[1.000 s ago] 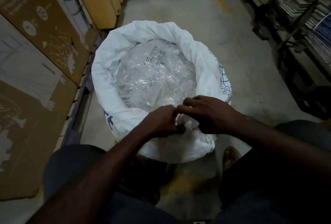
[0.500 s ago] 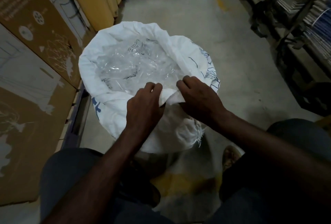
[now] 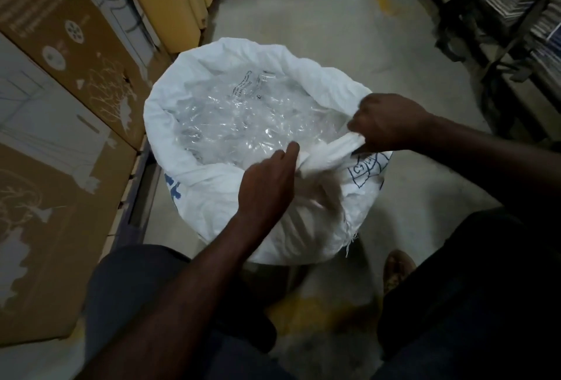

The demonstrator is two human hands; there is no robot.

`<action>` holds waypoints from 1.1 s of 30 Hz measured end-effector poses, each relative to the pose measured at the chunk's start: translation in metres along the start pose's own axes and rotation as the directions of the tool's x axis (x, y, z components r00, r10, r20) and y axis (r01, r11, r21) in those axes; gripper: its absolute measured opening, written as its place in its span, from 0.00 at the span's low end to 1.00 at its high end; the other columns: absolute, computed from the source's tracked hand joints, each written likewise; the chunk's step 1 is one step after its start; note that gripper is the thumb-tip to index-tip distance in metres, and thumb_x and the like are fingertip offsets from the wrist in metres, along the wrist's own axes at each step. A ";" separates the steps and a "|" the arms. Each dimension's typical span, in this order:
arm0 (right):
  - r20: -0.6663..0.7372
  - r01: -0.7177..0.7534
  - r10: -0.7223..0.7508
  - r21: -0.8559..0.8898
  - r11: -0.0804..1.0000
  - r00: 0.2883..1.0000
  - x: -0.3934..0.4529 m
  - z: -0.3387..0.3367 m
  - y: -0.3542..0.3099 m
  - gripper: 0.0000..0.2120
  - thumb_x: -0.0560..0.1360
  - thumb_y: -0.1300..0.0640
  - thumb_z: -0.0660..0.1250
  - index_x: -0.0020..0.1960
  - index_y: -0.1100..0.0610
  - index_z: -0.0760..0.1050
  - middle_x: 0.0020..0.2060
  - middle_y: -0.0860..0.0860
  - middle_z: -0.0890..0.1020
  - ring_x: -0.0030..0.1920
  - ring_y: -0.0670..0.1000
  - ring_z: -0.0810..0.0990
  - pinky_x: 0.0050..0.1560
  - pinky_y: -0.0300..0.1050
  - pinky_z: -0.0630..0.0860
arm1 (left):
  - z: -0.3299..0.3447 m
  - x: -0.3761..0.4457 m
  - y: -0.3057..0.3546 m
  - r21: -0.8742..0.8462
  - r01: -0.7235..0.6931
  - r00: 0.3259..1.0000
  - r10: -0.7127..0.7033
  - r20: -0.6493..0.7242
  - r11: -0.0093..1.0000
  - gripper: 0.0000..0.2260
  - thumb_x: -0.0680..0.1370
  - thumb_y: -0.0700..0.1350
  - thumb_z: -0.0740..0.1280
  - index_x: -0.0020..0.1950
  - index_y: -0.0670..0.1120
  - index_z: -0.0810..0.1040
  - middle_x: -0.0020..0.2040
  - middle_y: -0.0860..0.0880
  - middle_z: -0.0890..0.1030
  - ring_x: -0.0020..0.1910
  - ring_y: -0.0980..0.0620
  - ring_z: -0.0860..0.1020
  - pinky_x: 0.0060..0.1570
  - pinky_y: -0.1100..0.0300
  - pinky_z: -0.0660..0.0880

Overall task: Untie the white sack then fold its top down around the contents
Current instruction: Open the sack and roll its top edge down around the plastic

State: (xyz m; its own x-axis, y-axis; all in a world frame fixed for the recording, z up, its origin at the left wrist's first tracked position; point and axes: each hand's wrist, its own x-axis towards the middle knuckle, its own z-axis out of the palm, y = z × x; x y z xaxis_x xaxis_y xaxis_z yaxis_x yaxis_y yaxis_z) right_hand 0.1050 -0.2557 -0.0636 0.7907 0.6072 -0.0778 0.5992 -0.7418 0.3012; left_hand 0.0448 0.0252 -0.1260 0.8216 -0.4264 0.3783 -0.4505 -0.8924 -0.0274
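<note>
On the left, tall cardboard boxes stand just beside the white sack, so that flank gives little room for an elbow or for cloth to be pushed outward. The sack stands on the concrete floor between the person's knees, its mouth already open, so the untying looks done and the step in hand is the fold-down. Clear plastic contents show inside, ringed by the rolled rim, which looks turned over along the far and left sides.

The left hand has its grip clenched on the bunched near edge of the cloth, thumb up over the fold. The right hand grips the same strip further along the right side, stretching it taut between the two hands.

The next move, as I judge it, calls for rolling this held section outward and down to match the rest of the rim, then shifting both grips along. The frayed corner near the right knee could snag. To the right the open aisle gives room, with dark racks well apart.
</note>
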 end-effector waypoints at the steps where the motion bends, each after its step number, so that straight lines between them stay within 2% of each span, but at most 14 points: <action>1: 0.001 -0.125 0.125 -0.003 0.992 0.992 -0.010 0.001 -0.001 0.15 0.72 0.40 0.74 0.41 0.53 0.81 0.36 0.55 0.85 0.41 0.61 0.85 0.47 0.54 0.83 | 0.002 0.013 -0.002 0.024 0.014 1.000 -0.013 -0.026 1.000 0.22 0.73 0.37 0.74 0.66 0.44 0.75 0.41 0.45 0.80 0.32 0.39 0.81 0.27 0.52 0.69; 5: 0.006 -0.442 0.442 0.006 0.897 0.897 -0.055 0.005 -0.015 0.09 0.70 0.51 0.74 0.37 0.57 0.81 0.32 0.59 0.83 0.33 0.63 0.84 0.36 0.50 0.80 | 0.013 0.067 0.002 0.055 -0.041 0.985 0.050 -0.168 0.998 0.18 0.74 0.36 0.72 0.63 0.43 0.76 0.39 0.45 0.77 0.32 0.40 0.78 0.30 0.50 0.68; 9: 0.047 -0.640 0.639 0.047 0.767 0.768 -0.087 -0.001 -0.033 0.14 0.72 0.49 0.75 0.38 0.59 0.81 0.32 0.62 0.83 0.32 0.64 0.83 0.34 0.48 0.72 | 0.025 0.108 0.017 -0.005 -0.160 0.951 0.153 -0.270 0.987 0.16 0.75 0.34 0.70 0.63 0.42 0.76 0.39 0.45 0.76 0.34 0.41 0.77 0.32 0.47 0.70; 11: 0.024 -0.708 0.709 0.074 0.702 0.705 -0.103 -0.011 -0.054 0.16 0.68 0.50 0.80 0.32 0.58 0.77 0.26 0.60 0.79 0.25 0.61 0.79 0.30 0.44 0.67 | 0.023 0.125 0.028 -0.022 -0.218 0.925 0.199 -0.325 0.976 0.16 0.74 0.33 0.68 0.60 0.42 0.77 0.38 0.45 0.76 0.35 0.41 0.77 0.34 0.46 0.71; 13: 0.063 -0.763 0.760 0.069 0.643 0.646 -0.110 -0.031 -0.079 0.18 0.71 0.47 0.78 0.32 0.56 0.75 0.26 0.57 0.78 0.25 0.59 0.79 0.31 0.42 0.61 | 0.017 0.137 0.034 -0.057 -0.307 0.887 0.264 -0.379 0.950 0.14 0.74 0.32 0.66 0.58 0.42 0.77 0.38 0.45 0.76 0.35 0.40 0.76 0.35 0.47 0.70; 16: 0.158 -0.763 0.747 0.075 0.642 0.645 -0.102 -0.061 -0.107 0.19 0.82 0.39 0.61 0.45 0.53 0.77 0.42 0.55 0.83 0.43 0.60 0.84 0.38 0.46 0.64 | 0.015 0.139 0.017 -0.091 -0.362 0.851 0.289 -0.438 0.928 0.16 0.72 0.33 0.68 0.60 0.41 0.78 0.42 0.42 0.80 0.39 0.37 0.79 0.39 0.46 0.73; 19: 0.094 -0.686 0.685 0.220 0.693 0.722 -0.073 -0.070 -0.113 0.14 0.82 0.42 0.63 0.54 0.53 0.77 0.47 0.56 0.83 0.47 0.62 0.84 0.40 0.48 0.65 | 0.015 0.132 -0.024 -0.184 -0.263 0.867 0.148 -0.475 0.947 0.22 0.72 0.32 0.70 0.65 0.44 0.76 0.48 0.40 0.84 0.44 0.36 0.82 0.43 0.45 0.77; 21: -0.022 -0.610 0.642 0.292 0.737 0.766 -0.045 -0.064 -0.116 0.13 0.78 0.48 0.70 0.59 0.52 0.77 0.48 0.57 0.82 0.41 0.62 0.82 0.41 0.49 0.68 | 0.012 0.121 -0.051 -0.247 -0.121 0.904 0.004 -0.428 0.962 0.23 0.73 0.31 0.70 0.66 0.45 0.79 0.50 0.41 0.84 0.47 0.36 0.81 0.46 0.44 0.78; 22: -0.059 -0.584 0.624 0.292 0.757 0.779 -0.032 -0.058 -0.114 0.16 0.75 0.52 0.73 0.61 0.52 0.76 0.50 0.57 0.80 0.40 0.62 0.81 0.42 0.50 0.70 | 0.009 0.114 -0.062 -0.265 -0.062 0.918 -0.049 -0.394 0.962 0.24 0.73 0.30 0.70 0.68 0.46 0.79 0.51 0.42 0.83 0.49 0.36 0.81 0.47 0.43 0.78; 25: -0.252 -0.495 0.550 0.252 0.832 0.796 -0.003 -0.039 -0.102 0.23 0.69 0.61 0.71 0.63 0.50 0.75 0.59 0.57 0.76 0.48 0.60 0.77 0.44 0.52 0.68 | 0.002 0.088 -0.077 -0.245 0.066 0.970 -0.120 -0.211 0.967 0.29 0.73 0.33 0.68 0.72 0.53 0.77 0.55 0.46 0.81 0.54 0.39 0.79 0.47 0.45 0.79; 27: -0.369 -0.403 0.462 0.229 0.886 0.807 0.008 -0.021 -0.094 0.24 0.68 0.65 0.68 0.62 0.49 0.76 0.59 0.56 0.77 0.47 0.59 0.76 0.43 0.52 0.67 | 0.002 0.071 -0.081 -0.221 0.100 0.993 -0.110 -0.033 0.970 0.32 0.71 0.34 0.69 0.73 0.56 0.76 0.57 0.47 0.77 0.58 0.41 0.77 0.46 0.47 0.79; 29: -0.441 -0.317 0.387 0.226 0.921 0.809 0.017 -0.002 -0.098 0.23 0.67 0.69 0.67 0.59 0.51 0.75 0.50 0.55 0.76 0.39 0.57 0.69 0.39 0.49 0.63 | 0.000 0.056 -0.089 -0.227 0.085 0.990 -0.057 0.128 0.970 0.33 0.69 0.36 0.71 0.72 0.56 0.78 0.57 0.48 0.74 0.59 0.42 0.74 0.48 0.49 0.78; 31: -0.468 -0.253 0.335 0.230 0.940 0.818 0.027 0.009 -0.108 0.21 0.67 0.71 0.64 0.56 0.52 0.73 0.44 0.55 0.72 0.38 0.55 0.62 0.37 0.49 0.62 | -0.003 0.045 -0.101 -0.259 0.067 0.965 0.003 0.262 0.963 0.33 0.68 0.40 0.73 0.74 0.55 0.78 0.59 0.46 0.74 0.61 0.41 0.74 0.57 0.48 0.78; 33: -0.481 -0.224 0.308 0.225 0.948 0.821 0.035 0.009 -0.117 0.19 0.67 0.70 0.60 0.54 0.53 0.72 0.42 0.55 0.72 0.38 0.56 0.65 0.37 0.51 0.63 | -0.008 0.039 -0.113 -0.275 0.047 0.931 0.058 0.360 0.960 0.36 0.67 0.48 0.72 0.77 0.54 0.75 0.65 0.45 0.77 0.66 0.40 0.75 0.66 0.45 0.75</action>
State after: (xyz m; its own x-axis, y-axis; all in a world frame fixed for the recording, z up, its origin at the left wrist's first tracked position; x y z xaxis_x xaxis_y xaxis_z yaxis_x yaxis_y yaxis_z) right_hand 0.0638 -0.1506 -0.1099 0.7734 0.4070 0.4860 0.4194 -0.9034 0.0891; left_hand 0.1247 0.1102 -0.1006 0.8648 -0.5018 0.0176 -0.4902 -0.8362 0.2458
